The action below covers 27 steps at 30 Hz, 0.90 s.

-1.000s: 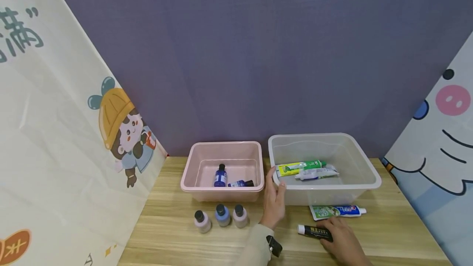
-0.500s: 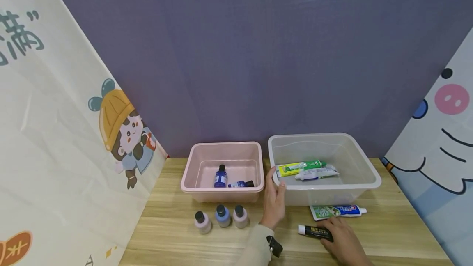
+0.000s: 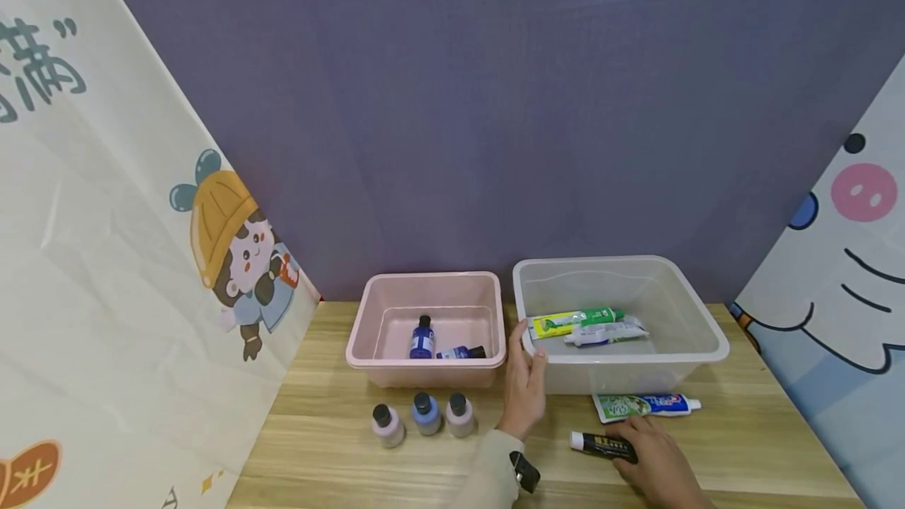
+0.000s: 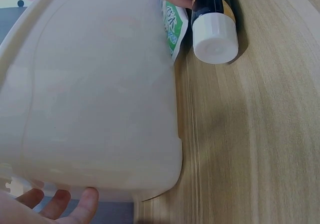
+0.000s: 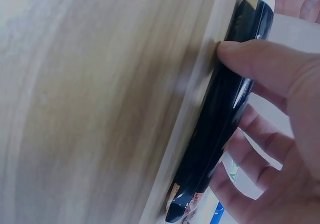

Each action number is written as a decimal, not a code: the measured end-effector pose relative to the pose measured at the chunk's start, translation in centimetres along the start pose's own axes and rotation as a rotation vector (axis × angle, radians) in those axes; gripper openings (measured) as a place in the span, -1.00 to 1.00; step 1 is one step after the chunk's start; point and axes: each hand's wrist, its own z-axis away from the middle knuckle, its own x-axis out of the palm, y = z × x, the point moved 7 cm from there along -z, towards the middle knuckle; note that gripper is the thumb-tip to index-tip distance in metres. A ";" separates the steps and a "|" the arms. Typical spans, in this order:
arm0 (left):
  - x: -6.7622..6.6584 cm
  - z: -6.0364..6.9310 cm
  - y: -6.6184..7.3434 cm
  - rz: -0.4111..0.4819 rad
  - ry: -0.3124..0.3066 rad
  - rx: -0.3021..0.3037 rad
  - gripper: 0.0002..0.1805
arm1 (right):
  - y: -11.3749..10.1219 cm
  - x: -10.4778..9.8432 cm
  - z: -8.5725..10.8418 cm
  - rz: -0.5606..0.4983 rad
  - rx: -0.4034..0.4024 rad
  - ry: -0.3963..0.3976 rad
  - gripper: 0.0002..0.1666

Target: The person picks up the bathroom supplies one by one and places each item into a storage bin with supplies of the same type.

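Nothing looks to have moved since the earlier frame: the white-capped black tube point(image 3: 601, 444) is down at the table point(image 3: 318, 446), pinched between the thumb and fingers of the person's right hand point(image 3: 657, 462). Just behind it, a green-and-blue tube point(image 3: 646, 405) lies against the translucent bin point(image 3: 629, 375), which holds two more tubes point(image 3: 576, 321). The left hand point(image 3: 525, 399), well apart from the right, rests its fingers on that bin's near left corner. Beyond sits a pink bin point(image 3: 424, 371), two dark-blue bottles point(image 3: 421, 344) inside, three small bottles point(image 3: 426, 413) upright before it.
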 end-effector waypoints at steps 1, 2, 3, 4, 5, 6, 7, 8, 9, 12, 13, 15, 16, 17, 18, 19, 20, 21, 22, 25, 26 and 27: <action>0.0 0.0 0.0 0.000 -0.001 -0.001 -0.37 | 0.0 0.0 0.0 -0.001 0.000 -0.002 -0.47; 0.0 0.0 0.0 0.000 -0.002 -0.002 -0.37 | 0.0 0.0 0.0 -0.001 0.000 -0.003 -0.47; 0.0 0.0 0.0 0.001 -0.002 -0.003 -0.37 | 0.0 -0.1 0.0 -0.001 -0.002 -0.004 -0.47; 0.0 0.0 0.0 0.000 -0.002 -0.005 -0.37 | 0.0 -0.1 0.0 0.000 -0.004 -0.003 -0.46; 0.0 0.0 0.0 0.000 -0.002 -0.007 -0.36 | 0.0 -0.1 0.1 0.005 -0.009 0.000 -0.46; 0.0 0.0 0.0 0.000 -0.002 -0.007 -0.36 | 0.0 -0.1 0.1 0.010 -0.012 0.004 -0.46; 0.0 0.0 -0.1 -0.001 -0.001 -0.008 -0.36 | 0.0 -0.2 0.1 0.017 -0.018 0.009 -0.46; 0.0 0.1 -0.1 -0.002 -0.001 -0.008 -0.37 | 0.0 -0.2 0.1 0.022 -0.023 0.015 -0.45; -0.1 0.1 -0.1 -0.002 0.000 -0.008 -0.37 | -0.1 -0.2 0.2 0.028 -0.028 0.022 -0.45; -0.1 0.1 -0.1 -0.007 0.002 -0.007 -0.38 | -0.1 -0.3 0.3 0.038 -0.040 0.043 -0.46; -0.1 0.1 -0.1 -0.007 0.002 -0.006 -0.38 | -0.1 -0.3 0.3 0.038 -0.042 0.047 -0.46; -0.1 0.1 -0.1 -0.009 0.002 -0.004 -0.38 | -0.2 -0.4 0.4 0.035 -0.043 0.054 -0.46; -0.1 0.1 -0.1 -0.009 0.002 -0.002 -0.38 | -0.2 -0.4 0.4 0.036 -0.046 0.056 -0.46; -0.1 0.1 -0.1 -0.008 0.001 0.000 -0.38 | -0.2 -0.4 0.4 0.034 -0.046 0.057 -0.46; -0.1 0.1 -0.1 -0.007 0.001 0.002 -0.38 | -0.2 -0.3 0.5 0.033 -0.046 0.060 -0.46; -0.1 0.0 -0.1 -0.007 0.002 0.004 -0.37 | -0.2 -0.3 0.5 0.031 -0.048 0.063 -0.47; 0.0 0.0 -0.1 -0.006 0.002 0.005 -0.37 | -0.2 -0.3 0.5 0.032 -0.051 0.069 -0.47; 0.0 0.0 -0.1 -0.005 0.002 0.007 -0.36 | -0.1 -0.3 0.5 0.032 -0.055 0.075 -0.47; 0.0 0.0 -0.1 -0.005 0.003 0.007 -0.35 | -0.1 -0.3 0.5 0.033 -0.059 0.083 -0.47; 0.0 -0.1 -0.2 -0.006 0.004 0.006 -0.35 | 0.0 -0.3 0.5 0.034 -0.068 0.110 -0.46; 0.0 0.0 -0.2 -0.007 0.005 0.006 -0.35 | 0.0 -0.3 0.6 0.037 -0.072 0.118 -0.46; 0.0 0.0 -0.2 -0.009 0.005 0.006 -0.36 | 0.0 -0.3 0.6 0.038 -0.073 0.126 -0.46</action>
